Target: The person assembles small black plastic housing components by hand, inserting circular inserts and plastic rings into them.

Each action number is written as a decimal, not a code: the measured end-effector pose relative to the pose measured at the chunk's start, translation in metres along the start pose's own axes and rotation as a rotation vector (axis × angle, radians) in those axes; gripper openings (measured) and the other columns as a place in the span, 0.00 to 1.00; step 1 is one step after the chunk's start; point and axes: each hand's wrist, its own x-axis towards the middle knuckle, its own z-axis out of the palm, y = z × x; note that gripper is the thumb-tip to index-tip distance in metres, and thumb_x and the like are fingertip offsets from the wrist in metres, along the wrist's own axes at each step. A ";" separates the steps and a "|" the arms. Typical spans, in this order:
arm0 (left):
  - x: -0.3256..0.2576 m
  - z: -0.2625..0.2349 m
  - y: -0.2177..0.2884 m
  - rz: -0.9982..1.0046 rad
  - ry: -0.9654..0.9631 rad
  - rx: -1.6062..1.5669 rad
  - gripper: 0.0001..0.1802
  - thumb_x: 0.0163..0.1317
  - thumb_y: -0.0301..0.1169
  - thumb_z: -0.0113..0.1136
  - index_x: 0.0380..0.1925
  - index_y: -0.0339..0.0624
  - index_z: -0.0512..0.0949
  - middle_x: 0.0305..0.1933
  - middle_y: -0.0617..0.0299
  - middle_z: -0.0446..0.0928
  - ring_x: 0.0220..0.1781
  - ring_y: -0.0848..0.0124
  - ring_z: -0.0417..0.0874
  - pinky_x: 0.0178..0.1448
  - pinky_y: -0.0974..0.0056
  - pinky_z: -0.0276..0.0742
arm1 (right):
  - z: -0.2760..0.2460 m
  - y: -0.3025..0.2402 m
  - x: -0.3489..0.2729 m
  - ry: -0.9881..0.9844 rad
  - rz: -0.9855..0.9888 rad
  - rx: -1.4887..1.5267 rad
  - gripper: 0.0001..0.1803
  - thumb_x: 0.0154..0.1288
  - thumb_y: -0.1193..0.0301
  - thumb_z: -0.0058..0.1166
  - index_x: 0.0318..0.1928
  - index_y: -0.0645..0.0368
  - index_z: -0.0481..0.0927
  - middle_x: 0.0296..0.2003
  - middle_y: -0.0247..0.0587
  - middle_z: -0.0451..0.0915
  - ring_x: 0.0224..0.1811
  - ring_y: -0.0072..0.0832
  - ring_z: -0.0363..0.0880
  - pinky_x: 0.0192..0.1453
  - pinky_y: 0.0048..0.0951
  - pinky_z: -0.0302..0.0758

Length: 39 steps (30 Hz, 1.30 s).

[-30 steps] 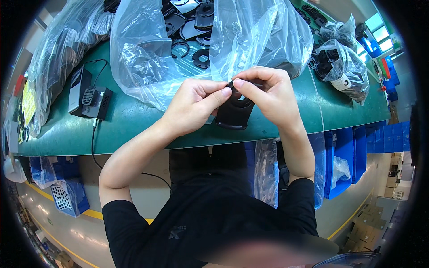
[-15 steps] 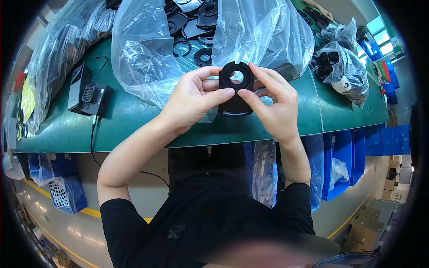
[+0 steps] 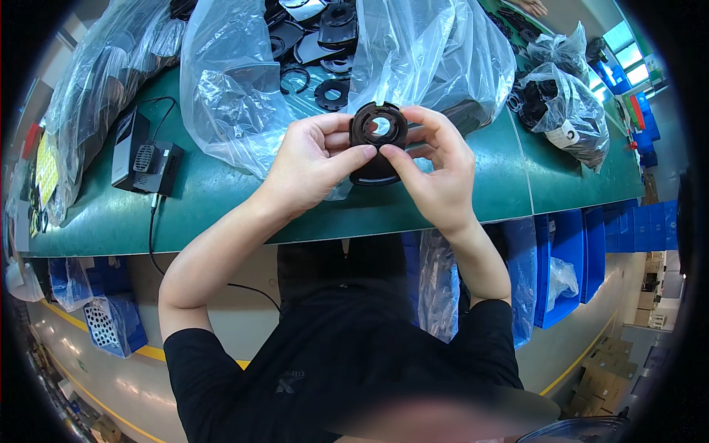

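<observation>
Above the front part of the green table I hold a black plastic part with a round ring-shaped top, a hole through it and a wider rounded lower end point(image 3: 374, 174). My left hand point(image 3: 314, 159) pinches its left side, thumb on the face and fingers behind. On the right side my right hand point(image 3: 439, 162) grips it, with the thumb near the centre just below the hole and the index finger along the upper edge. Beyond my hands, a loose black ring point(image 3: 329, 94) and a thinner open ring point(image 3: 295, 80) lie by a heap of similar black parts point(image 3: 319, 46).
Clear plastic bags point(image 3: 229, 88) surround the heap on the green table point(image 3: 221, 210). At left stands a small black device point(image 3: 156, 166) with a cable. Bagged black parts point(image 3: 565, 122) sit at right. Blue bins point(image 3: 555, 284) stand below the edge. Another person's hand point(image 3: 530, 7) shows far right.
Both hands have shifted slightly left with the black part. Its face is now turned so that more detail shows around the hole, and the right index finger lies across its upper edge.
</observation>
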 end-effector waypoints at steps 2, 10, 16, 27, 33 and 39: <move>0.000 0.002 0.001 0.012 -0.004 -0.011 0.19 0.54 0.21 0.60 0.47 0.30 0.73 0.43 0.56 0.79 0.44 0.76 0.78 0.49 0.72 0.73 | -0.001 0.004 -0.003 -0.005 0.166 0.180 0.21 0.50 0.81 0.61 0.46 0.65 0.73 0.40 0.42 0.78 0.35 0.23 0.79 0.35 0.20 0.77; -0.001 0.001 -0.001 0.072 -0.018 -0.020 0.20 0.53 0.20 0.61 0.48 0.30 0.72 0.44 0.56 0.78 0.44 0.75 0.78 0.50 0.72 0.74 | -0.007 0.000 0.003 -0.072 0.424 0.477 0.20 0.53 0.80 0.60 0.48 0.68 0.72 0.36 0.42 0.80 0.37 0.20 0.79 0.42 0.18 0.75; -0.001 0.000 0.001 0.030 -0.006 -0.040 0.20 0.53 0.21 0.61 0.48 0.31 0.72 0.43 0.56 0.78 0.42 0.75 0.78 0.50 0.72 0.74 | -0.005 -0.001 0.005 -0.070 0.408 0.481 0.18 0.55 0.80 0.59 0.47 0.68 0.73 0.36 0.41 0.80 0.37 0.20 0.79 0.42 0.18 0.75; -0.004 0.005 0.001 0.200 -0.046 -0.120 0.19 0.55 0.24 0.59 0.47 0.31 0.72 0.43 0.58 0.76 0.47 0.75 0.76 0.53 0.68 0.73 | -0.002 -0.004 0.000 0.075 0.281 0.429 0.07 0.54 0.82 0.60 0.36 0.68 0.80 0.34 0.39 0.80 0.35 0.19 0.78 0.38 0.17 0.75; -0.003 0.001 0.006 0.093 -0.048 0.010 0.18 0.57 0.28 0.60 0.47 0.36 0.74 0.42 0.61 0.76 0.43 0.77 0.77 0.43 0.74 0.73 | 0.000 -0.007 -0.001 -0.004 0.166 0.381 0.09 0.53 0.83 0.59 0.37 0.68 0.79 0.35 0.42 0.80 0.36 0.22 0.79 0.41 0.20 0.76; -0.006 0.002 -0.004 0.270 0.064 0.085 0.11 0.56 0.27 0.60 0.38 0.32 0.79 0.34 0.59 0.80 0.35 0.77 0.79 0.41 0.72 0.75 | 0.003 -0.015 -0.005 -0.023 0.328 0.533 0.14 0.55 0.81 0.59 0.43 0.68 0.76 0.36 0.41 0.79 0.39 0.21 0.78 0.45 0.21 0.75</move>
